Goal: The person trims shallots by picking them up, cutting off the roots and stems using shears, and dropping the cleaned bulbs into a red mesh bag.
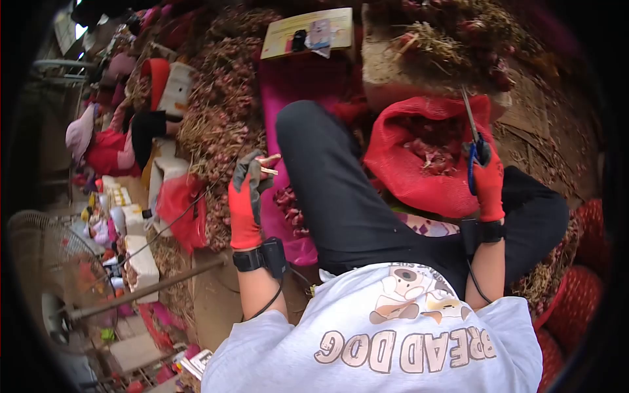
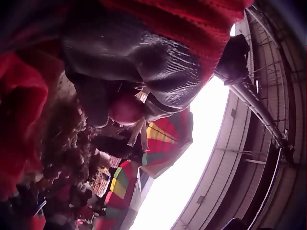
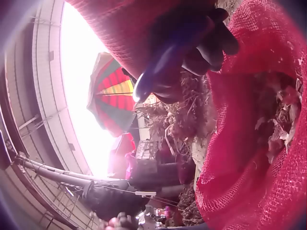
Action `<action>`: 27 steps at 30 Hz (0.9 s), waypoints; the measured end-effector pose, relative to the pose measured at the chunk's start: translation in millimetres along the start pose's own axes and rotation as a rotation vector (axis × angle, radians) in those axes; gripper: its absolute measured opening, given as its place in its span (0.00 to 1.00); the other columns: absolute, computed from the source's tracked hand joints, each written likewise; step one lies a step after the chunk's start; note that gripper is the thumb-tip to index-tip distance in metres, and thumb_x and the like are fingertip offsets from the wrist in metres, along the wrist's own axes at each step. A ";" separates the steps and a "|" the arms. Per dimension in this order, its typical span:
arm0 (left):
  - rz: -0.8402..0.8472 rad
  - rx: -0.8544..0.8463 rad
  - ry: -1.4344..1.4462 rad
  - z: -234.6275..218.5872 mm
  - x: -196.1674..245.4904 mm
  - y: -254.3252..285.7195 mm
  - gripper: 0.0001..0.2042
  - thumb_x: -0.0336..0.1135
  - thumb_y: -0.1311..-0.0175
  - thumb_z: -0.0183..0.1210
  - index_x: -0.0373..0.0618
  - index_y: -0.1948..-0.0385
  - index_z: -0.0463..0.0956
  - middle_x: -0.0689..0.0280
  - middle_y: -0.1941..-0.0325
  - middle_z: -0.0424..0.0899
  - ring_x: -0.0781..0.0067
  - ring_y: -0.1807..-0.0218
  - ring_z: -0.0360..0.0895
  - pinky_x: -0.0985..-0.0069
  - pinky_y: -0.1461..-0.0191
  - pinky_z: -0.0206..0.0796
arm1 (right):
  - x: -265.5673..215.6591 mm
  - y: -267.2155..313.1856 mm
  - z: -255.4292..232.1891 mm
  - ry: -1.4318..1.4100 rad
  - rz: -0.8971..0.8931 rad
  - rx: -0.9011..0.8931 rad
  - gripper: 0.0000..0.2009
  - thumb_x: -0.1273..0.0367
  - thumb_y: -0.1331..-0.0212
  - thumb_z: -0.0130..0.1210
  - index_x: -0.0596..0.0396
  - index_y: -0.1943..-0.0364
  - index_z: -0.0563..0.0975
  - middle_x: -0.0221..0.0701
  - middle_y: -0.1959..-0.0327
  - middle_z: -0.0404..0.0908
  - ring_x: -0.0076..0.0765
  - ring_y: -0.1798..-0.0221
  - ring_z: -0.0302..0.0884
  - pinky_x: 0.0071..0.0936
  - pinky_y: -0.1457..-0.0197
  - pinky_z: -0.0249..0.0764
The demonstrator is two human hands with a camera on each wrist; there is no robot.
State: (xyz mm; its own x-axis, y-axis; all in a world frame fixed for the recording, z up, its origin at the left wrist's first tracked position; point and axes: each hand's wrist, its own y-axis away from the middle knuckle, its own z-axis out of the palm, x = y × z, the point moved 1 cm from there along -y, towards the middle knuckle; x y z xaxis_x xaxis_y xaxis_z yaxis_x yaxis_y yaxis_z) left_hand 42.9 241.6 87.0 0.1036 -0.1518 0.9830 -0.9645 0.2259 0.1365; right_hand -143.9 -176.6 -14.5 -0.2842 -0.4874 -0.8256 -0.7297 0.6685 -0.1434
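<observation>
In a red and grey glove, the left hand holds a red onion between its fingers, its cut dry stems sticking out. The right hand, gloved alike, grips blue-handled scissors whose blades point away from the body, over the rim of a red mesh bag. Inside that bag lie onions and loose skins. The right wrist view shows the blue handle against the glove, with the mesh bag beside it.
Bunches of dried onions lie on a block beyond the bag, and a long heap stretches at the left. A yellow box stands ahead. A fan and a seated person in a pink hat are at the left.
</observation>
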 end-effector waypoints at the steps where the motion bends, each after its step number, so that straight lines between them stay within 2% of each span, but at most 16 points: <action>1: -0.049 0.030 -0.047 -24.4 -20.8 7.2 0.19 0.42 0.29 0.50 0.38 0.44 0.68 0.67 0.57 0.77 0.78 0.63 0.74 0.78 0.56 0.71 | 1.5 1.4 5.0 0.011 0.011 -0.047 0.15 0.73 0.50 0.58 0.59 0.57 0.76 0.41 0.62 0.81 0.44 0.58 0.80 0.31 0.54 0.73; 2: -0.249 0.109 -0.206 -42.4 -42.4 7.3 0.22 0.41 0.32 0.55 0.37 0.42 0.67 0.68 0.57 0.76 0.80 0.65 0.74 0.78 0.57 0.71 | 1.5 1.2 8.0 0.029 0.020 -0.081 0.15 0.73 0.50 0.58 0.59 0.56 0.76 0.41 0.63 0.81 0.43 0.59 0.80 0.31 0.54 0.73; 5: -0.352 0.102 -0.577 -65.8 -88.1 25.6 0.25 0.41 0.35 0.58 0.38 0.40 0.65 0.66 0.52 0.77 0.76 0.58 0.75 0.76 0.49 0.70 | -3.5 5.1 11.9 0.000 0.009 -0.108 0.15 0.74 0.50 0.57 0.60 0.56 0.75 0.39 0.63 0.81 0.37 0.60 0.80 0.29 0.53 0.73; 6: -0.243 0.175 -0.587 -45.4 -59.3 33.6 0.26 0.36 0.36 0.58 0.38 0.38 0.63 0.63 0.45 0.76 0.71 0.47 0.74 0.74 0.41 0.65 | -4.9 6.1 10.8 -0.036 0.010 -0.120 0.15 0.74 0.50 0.57 0.60 0.56 0.75 0.39 0.63 0.82 0.36 0.60 0.80 0.29 0.53 0.73; 8: 0.114 0.103 -0.262 -45.4 -24.5 24.0 0.30 0.32 0.43 0.64 0.40 0.38 0.62 0.61 0.48 0.76 0.72 0.50 0.74 0.76 0.44 0.65 | 4.3 7.3 8.0 -0.077 0.021 -0.123 0.14 0.75 0.50 0.57 0.61 0.57 0.76 0.37 0.64 0.82 0.34 0.60 0.80 0.27 0.53 0.73; 10: 0.416 0.073 -0.482 -35.4 59.7 24.8 0.28 0.26 0.45 0.63 0.37 0.41 0.66 0.62 0.49 0.78 0.73 0.49 0.74 0.78 0.43 0.63 | -0.7 6.7 5.0 0.062 0.044 -0.092 0.13 0.74 0.50 0.57 0.61 0.58 0.76 0.38 0.66 0.83 0.36 0.61 0.81 0.28 0.53 0.73; 11: 0.547 0.094 -0.574 -14.2 118.4 40.2 0.24 0.24 0.46 0.63 0.36 0.45 0.70 0.62 0.55 0.80 0.76 0.55 0.76 0.80 0.50 0.66 | 1.2 6.7 4.3 0.072 0.044 -0.076 0.13 0.73 0.51 0.57 0.61 0.59 0.77 0.39 0.66 0.83 0.38 0.60 0.82 0.29 0.53 0.73; 12: 0.691 0.048 -0.694 -2.2 158.2 50.2 0.24 0.25 0.46 0.62 0.36 0.45 0.70 0.62 0.54 0.80 0.75 0.54 0.76 0.79 0.49 0.66 | 15.0 6.0 6.6 0.130 0.058 -0.092 0.13 0.72 0.51 0.57 0.60 0.59 0.77 0.40 0.65 0.83 0.41 0.59 0.82 0.31 0.53 0.73; 14: 0.913 -0.189 -0.894 20.2 193.5 64.0 0.24 0.25 0.46 0.62 0.36 0.45 0.70 0.61 0.54 0.80 0.74 0.53 0.76 0.78 0.49 0.65 | 26.0 4.5 7.4 0.171 0.083 -0.101 0.14 0.70 0.52 0.58 0.59 0.59 0.77 0.42 0.63 0.83 0.46 0.56 0.81 0.34 0.52 0.73; 16: 1.025 -0.443 -1.032 45.5 197.5 65.8 0.23 0.26 0.45 0.62 0.36 0.45 0.70 0.60 0.53 0.79 0.72 0.53 0.75 0.77 0.48 0.65 | 39.9 5.3 13.8 0.091 0.095 -0.117 0.15 0.69 0.52 0.59 0.58 0.58 0.77 0.43 0.62 0.83 0.47 0.55 0.81 0.35 0.52 0.73; 17: 1.031 -0.550 -1.083 55.6 191.7 63.7 0.23 0.26 0.45 0.62 0.36 0.45 0.70 0.60 0.53 0.79 0.72 0.52 0.75 0.77 0.47 0.65 | 50.8 5.1 17.2 0.027 0.096 -0.140 0.15 0.69 0.52 0.59 0.58 0.58 0.77 0.43 0.62 0.83 0.47 0.55 0.81 0.35 0.52 0.73; 19: 0.995 -0.678 -1.126 65.3 178.0 53.7 0.23 0.27 0.44 0.61 0.36 0.45 0.69 0.59 0.52 0.79 0.70 0.51 0.75 0.76 0.47 0.65 | 9.2 13.6 7.0 0.215 0.057 -0.067 0.14 0.68 0.52 0.59 0.57 0.60 0.78 0.41 0.63 0.83 0.47 0.57 0.81 0.34 0.53 0.73; 20: 0.970 -0.722 -1.136 64.6 171.6 48.4 0.23 0.27 0.44 0.61 0.36 0.45 0.69 0.59 0.52 0.78 0.70 0.51 0.74 0.76 0.46 0.64 | 7.4 14.4 5.0 0.178 0.055 -0.077 0.13 0.68 0.51 0.59 0.56 0.61 0.78 0.41 0.64 0.83 0.48 0.58 0.81 0.35 0.54 0.73; 24: 0.813 -0.797 -1.191 57.4 138.7 27.2 0.22 0.29 0.43 0.61 0.36 0.45 0.69 0.57 0.50 0.77 0.67 0.49 0.74 0.74 0.45 0.64 | -9.5 18.7 4.9 0.040 -0.014 -0.005 0.09 0.66 0.49 0.59 0.54 0.67 0.77 0.44 0.70 0.80 0.50 0.62 0.80 0.41 0.61 0.74; 25: 0.739 -0.796 -1.202 56.8 121.6 24.0 0.22 0.29 0.43 0.60 0.36 0.45 0.69 0.57 0.50 0.77 0.66 0.49 0.73 0.73 0.44 0.64 | 1.2 17.6 7.9 0.113 -0.048 -0.025 0.09 0.67 0.49 0.58 0.54 0.65 0.78 0.43 0.68 0.81 0.50 0.62 0.80 0.40 0.60 0.75; 27: 0.638 -0.722 -1.171 59.4 102.5 12.7 0.22 0.30 0.43 0.60 0.36 0.45 0.69 0.56 0.49 0.77 0.65 0.48 0.73 0.73 0.44 0.63 | -36.3 -0.3 -4.4 0.186 -0.435 0.154 0.21 0.77 0.52 0.57 0.59 0.49 0.77 0.45 0.41 0.73 0.47 0.37 0.70 0.34 0.37 0.67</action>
State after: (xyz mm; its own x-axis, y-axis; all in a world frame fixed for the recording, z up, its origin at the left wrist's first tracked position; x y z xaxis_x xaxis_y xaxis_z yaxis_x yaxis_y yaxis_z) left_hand 26.9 171.7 182.1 -0.8541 -0.4267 0.2972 -0.4135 0.9039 0.1097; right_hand -136.1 -161.6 18.0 -0.0904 -0.8220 -0.5623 -0.7091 0.4495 -0.5432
